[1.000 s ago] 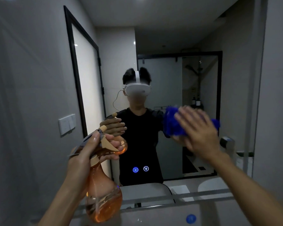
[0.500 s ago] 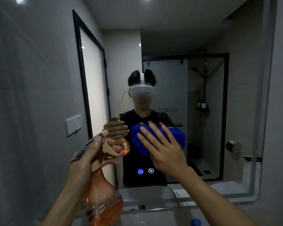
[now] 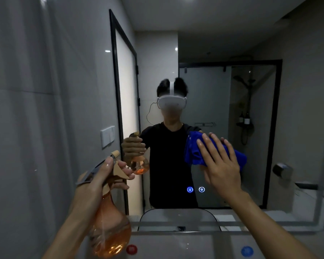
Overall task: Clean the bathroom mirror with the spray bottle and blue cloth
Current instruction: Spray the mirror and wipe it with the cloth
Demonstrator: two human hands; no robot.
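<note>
I'm pressing the soft, limp blue cloth (image 3: pixel 195 152) flat against the mirror (image 3: pixel 223 109) under my right hand's (image 3: pixel 221 163) straight fingers, while my left hand (image 3: pixel 101 178) is gripping the neck of the smooth, liquid-heavy spray bottle (image 3: pixel 110 234) beside it.

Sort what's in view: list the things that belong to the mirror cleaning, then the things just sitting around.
In use:
spray bottle, gripped by left hand
blue cloth, pressed flat by right hand
mirror

Just there:
wall switch
red dot
blue dot
</note>
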